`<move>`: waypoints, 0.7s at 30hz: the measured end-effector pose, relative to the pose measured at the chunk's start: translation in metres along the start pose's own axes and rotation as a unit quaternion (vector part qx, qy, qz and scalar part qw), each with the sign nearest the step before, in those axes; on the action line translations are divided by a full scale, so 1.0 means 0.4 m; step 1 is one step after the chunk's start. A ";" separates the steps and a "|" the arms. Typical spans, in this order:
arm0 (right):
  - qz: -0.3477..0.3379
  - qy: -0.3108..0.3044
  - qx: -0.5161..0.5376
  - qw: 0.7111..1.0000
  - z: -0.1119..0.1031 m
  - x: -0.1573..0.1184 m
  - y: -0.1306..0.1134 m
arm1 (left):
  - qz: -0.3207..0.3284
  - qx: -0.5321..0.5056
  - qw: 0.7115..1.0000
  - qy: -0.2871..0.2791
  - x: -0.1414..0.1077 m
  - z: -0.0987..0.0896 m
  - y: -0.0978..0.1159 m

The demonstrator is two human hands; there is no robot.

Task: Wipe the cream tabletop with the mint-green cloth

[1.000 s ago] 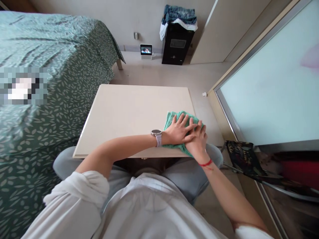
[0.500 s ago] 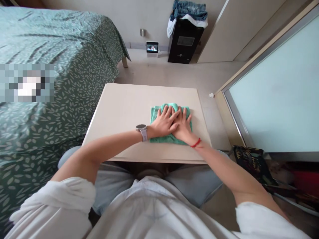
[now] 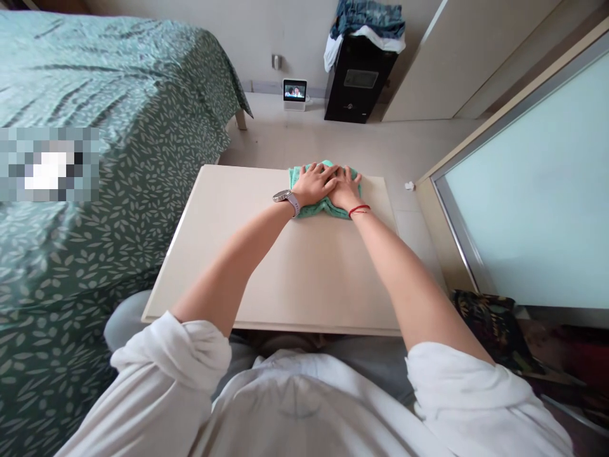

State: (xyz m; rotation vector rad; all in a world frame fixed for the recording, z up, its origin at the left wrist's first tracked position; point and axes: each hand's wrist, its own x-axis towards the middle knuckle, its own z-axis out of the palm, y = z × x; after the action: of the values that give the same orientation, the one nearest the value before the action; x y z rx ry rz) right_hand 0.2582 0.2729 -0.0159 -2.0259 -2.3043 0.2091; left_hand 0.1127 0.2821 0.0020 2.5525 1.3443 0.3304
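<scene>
A folded green cloth (image 3: 325, 208) lies at the far edge of the cream table (image 3: 304, 279). My left hand (image 3: 314, 182) rests flat on it with fingers spread, its fingers partly overlapping my right hand (image 3: 345, 189). The right one also presses down on the cloth, palm down and fingers stretched out. Neither hand curls round the cloth; its middle is hidden beneath them. A watch (image 3: 283, 196) is on my left wrist, and a red string bracelet (image 3: 359, 210) on my right.
To the left stands a bed with a green leaf-patterned cover (image 3: 143, 152). Beyond the table, a small screen (image 3: 295, 92) and a black cabinet (image 3: 354, 86) with clothes on top stand by the wall. A frosted glass panel (image 3: 533, 190) is at the right.
Both hands and the cloth have slid forward, from near the middle right of the table to its far edge. My arms are now stretched out further.
</scene>
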 end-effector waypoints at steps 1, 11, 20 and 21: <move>0.005 -0.004 -0.009 1.000 -0.006 -0.004 -0.005 | -0.001 0.004 1.000 0.001 0.000 0.000 0.000; -0.015 0.004 0.006 1.000 0.002 -0.176 -0.074 | -0.006 0.008 0.999 -0.033 -0.167 -0.010 0.060; -0.110 -0.006 0.011 0.994 0.057 -0.595 -0.205 | 0.078 0.009 0.995 -0.065 -0.596 0.012 0.127; -0.136 -0.007 0.020 0.991 0.061 -0.635 -0.213 | 0.089 0.005 0.994 -0.062 -0.647 0.017 0.135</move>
State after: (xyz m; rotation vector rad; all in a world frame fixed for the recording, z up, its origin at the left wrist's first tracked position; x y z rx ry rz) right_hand 0.2046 0.0093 -0.0177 -1.6733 -2.5280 0.2519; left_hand 0.0139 0.0373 -0.0104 2.6593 1.0799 0.1919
